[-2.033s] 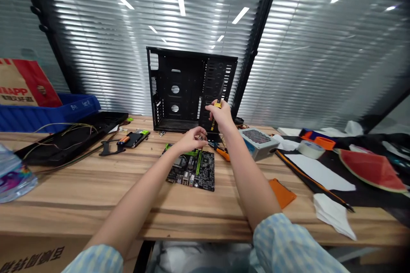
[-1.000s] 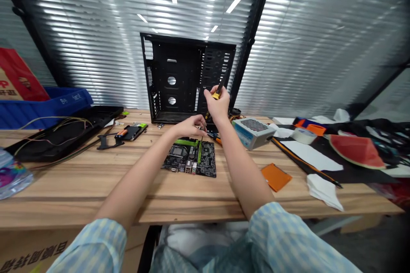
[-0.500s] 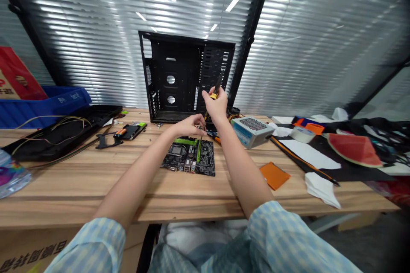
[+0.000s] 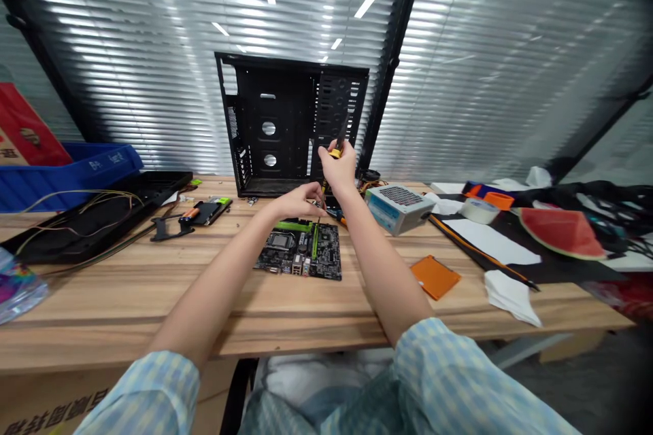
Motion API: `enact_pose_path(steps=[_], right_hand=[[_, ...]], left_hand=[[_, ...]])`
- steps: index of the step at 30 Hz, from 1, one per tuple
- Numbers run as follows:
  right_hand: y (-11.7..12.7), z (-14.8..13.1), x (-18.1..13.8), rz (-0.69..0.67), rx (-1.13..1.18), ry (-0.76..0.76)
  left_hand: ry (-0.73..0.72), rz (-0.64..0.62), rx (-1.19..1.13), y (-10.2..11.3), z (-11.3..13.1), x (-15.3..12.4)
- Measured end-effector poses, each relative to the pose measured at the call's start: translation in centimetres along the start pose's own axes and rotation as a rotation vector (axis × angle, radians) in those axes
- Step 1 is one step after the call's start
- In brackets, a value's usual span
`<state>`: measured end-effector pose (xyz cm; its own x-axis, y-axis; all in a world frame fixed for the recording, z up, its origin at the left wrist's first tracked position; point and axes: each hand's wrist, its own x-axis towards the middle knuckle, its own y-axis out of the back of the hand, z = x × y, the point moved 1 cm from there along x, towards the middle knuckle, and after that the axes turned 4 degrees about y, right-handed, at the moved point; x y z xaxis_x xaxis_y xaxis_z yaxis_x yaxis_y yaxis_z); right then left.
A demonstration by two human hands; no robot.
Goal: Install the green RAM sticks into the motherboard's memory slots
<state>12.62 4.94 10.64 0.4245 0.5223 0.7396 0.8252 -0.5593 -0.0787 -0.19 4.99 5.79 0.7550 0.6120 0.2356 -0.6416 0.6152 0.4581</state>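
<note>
Right hand point(image 4: 337, 166): closed round the handle of a black and yellow screwdriver point(image 4: 337, 147), held nearly upright, shaft pointing down
Left hand point(image 4: 298, 201): fingers drawn together just beside the screwdriver's tip; whether they pinch anything is too small to tell
Green and black motherboard point(image 4: 300, 251): flat on the wooden table point(image 4: 127, 299), its far edge under both hands
Black metal computer case point(image 4: 286, 122): upright, open, just beyond the hands
Grey power supply box point(image 4: 398, 207): right of the hands

Head view, forward-down over table point(image 4: 153, 299)
</note>
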Motion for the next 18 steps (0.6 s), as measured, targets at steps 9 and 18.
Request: enact_pose_path(steps=[9,18], right_hand=[[-0.16,0.26,-0.39,-0.039,-0.034,-0.044],[-0.04,0.22,-0.67,-0.062,-0.117,-0.027]], left_hand=[[0.021,-0.019,-0.005,-0.02,0.03,0.09],[0.036,-0.029,-0.022,-0.09,-0.08,0.13]])
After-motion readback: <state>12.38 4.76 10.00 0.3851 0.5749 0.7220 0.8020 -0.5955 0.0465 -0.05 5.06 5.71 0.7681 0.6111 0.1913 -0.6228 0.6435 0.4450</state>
